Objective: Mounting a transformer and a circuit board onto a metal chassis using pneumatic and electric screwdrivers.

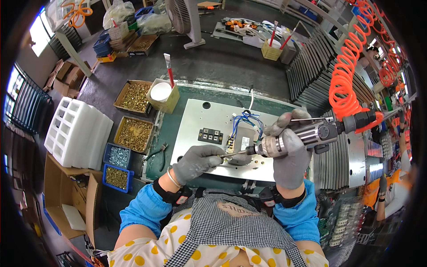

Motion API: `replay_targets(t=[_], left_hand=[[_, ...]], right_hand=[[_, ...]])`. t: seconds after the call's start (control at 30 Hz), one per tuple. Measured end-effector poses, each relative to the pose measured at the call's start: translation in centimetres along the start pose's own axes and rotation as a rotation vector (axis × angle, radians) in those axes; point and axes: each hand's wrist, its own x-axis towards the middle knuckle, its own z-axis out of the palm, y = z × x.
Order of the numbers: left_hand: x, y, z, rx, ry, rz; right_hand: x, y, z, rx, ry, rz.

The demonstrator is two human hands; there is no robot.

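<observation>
My right hand (291, 156), in a grey glove, wraps round a pneumatic screwdriver (316, 133) lying nearly level, its bit pointing left. The gloved fingers of my left hand (195, 165) pinch the tip of the screwdriver bit (235, 154); whether a screw sits there is hidden. Both hands are above a pale metal plate (189, 122). On the plate are a black terminal module (210, 135), a boxy component with a white label (245, 142) and a bundle of blue wires (247, 118). Several brass-coloured fittings show near the plate's front edge.
Left of the plate lie pliers (157, 155), boxes of brass screws (133, 133) and blue bins (117, 177). A brush stands in a container (167, 102). An orange coiled air hose (344, 84) hangs right, beside stacked metal panels (311, 71). Another person (391, 191) works far right.
</observation>
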Motion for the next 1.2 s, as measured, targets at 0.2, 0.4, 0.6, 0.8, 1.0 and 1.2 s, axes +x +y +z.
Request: replay_targets(t=[0.2, 0.4, 0.6, 0.8, 1.0, 1.2], left_hand=[[-0.1, 0.9, 1.3, -0.034, 0.062, 0.066], [-0.1, 2.3, 3.3, 0.475, 0.239, 0.295], [-0.1, 3.1, 3.0, 0.448, 0.237, 0.114], [0.3, 3.3, 0.8, 0.348, 0.238, -0.014], [1.6, 4.0, 3.2, 0.489, 0.073, 0.159], [3.2, 4.5, 5.8, 0.768, 0.127, 0.173]], right_hand=[[0.1, -0.4, -0.2, -0.013, 0.015, -0.053], [-0.4, -0.8, -0.4, -0.039, 0.022, -0.091], [-0.2, -2.3, -0.7, -0.011, 0.029, -0.124], [-1.3, -4.4, -3.6, -0.093, 0.038, 0.035], [-2.5, 1.0, -6.0, -0.352, 0.085, 0.010], [-2.7, 1.3, -5.5, -0.427, -0.109, 0.064]])
